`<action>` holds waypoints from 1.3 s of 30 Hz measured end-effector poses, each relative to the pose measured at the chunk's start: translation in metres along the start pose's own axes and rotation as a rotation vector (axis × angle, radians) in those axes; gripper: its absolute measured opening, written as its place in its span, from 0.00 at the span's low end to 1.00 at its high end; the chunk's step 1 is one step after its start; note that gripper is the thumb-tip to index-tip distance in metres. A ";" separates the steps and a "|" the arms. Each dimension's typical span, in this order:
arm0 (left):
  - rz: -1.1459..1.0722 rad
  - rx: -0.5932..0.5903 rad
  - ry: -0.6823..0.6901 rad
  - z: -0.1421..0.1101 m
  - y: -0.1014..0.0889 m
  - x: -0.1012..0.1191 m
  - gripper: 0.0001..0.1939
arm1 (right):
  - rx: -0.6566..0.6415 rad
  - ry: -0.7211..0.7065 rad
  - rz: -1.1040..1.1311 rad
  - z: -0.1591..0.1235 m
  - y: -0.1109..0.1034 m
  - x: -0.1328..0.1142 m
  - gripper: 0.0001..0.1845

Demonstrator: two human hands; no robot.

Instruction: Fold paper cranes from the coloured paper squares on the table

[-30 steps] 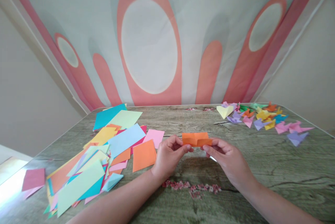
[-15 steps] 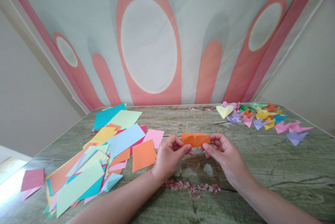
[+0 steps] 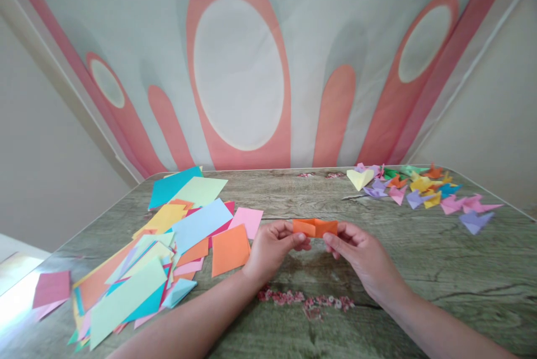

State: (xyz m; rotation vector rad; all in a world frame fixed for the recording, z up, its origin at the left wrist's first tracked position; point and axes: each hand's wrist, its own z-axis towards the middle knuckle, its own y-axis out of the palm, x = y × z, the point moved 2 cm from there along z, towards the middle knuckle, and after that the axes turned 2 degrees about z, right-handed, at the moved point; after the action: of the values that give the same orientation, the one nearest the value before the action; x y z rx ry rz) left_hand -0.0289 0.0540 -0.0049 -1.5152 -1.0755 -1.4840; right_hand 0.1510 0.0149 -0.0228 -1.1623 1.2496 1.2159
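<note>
From the head view, the left hand (image 3: pixel 271 247) and the right hand (image 3: pixel 369 258) are a little apart, each pinching one end of the orange paper (image 3: pixel 305 228) between thumb and fingers. It is held up over the middle of the counter (image 3: pixel 310 197), creased into a narrow band that gapes near its centre. I'd judge that piece partly folded: creases are in, but it has no pointed shape like the folded shapes (image 3: pixel 474 222) grouped at the far right. Those look finished, beside a pale yellow piece (image 3: pixel 359 179) shaped like a heart. On the left, plenty remains flat: a loose pile (image 3: pixel 129 297), with an orange sheet (image 3: pixel 230 251) at its near right. A light blue piece (image 3: pixel 180 293) there seems folded, though it's hard to be sure from here.
</note>
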 end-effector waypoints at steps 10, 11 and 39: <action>0.048 0.020 0.012 -0.003 0.003 0.003 0.13 | 0.046 -0.126 -0.279 -0.010 0.002 -0.019 0.12; 0.036 0.013 0.011 -0.003 0.003 0.003 0.13 | 0.042 -0.132 -0.286 -0.010 0.002 -0.019 0.12; 0.098 -0.058 -0.021 -0.007 0.007 0.001 0.10 | -0.076 -0.110 -0.307 -0.012 0.010 -0.015 0.11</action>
State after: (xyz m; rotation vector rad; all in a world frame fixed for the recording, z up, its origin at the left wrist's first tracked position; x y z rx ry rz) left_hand -0.0248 0.0451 -0.0036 -1.6040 -0.9637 -1.4463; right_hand 0.1410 0.0029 -0.0076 -1.2721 0.9111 1.0868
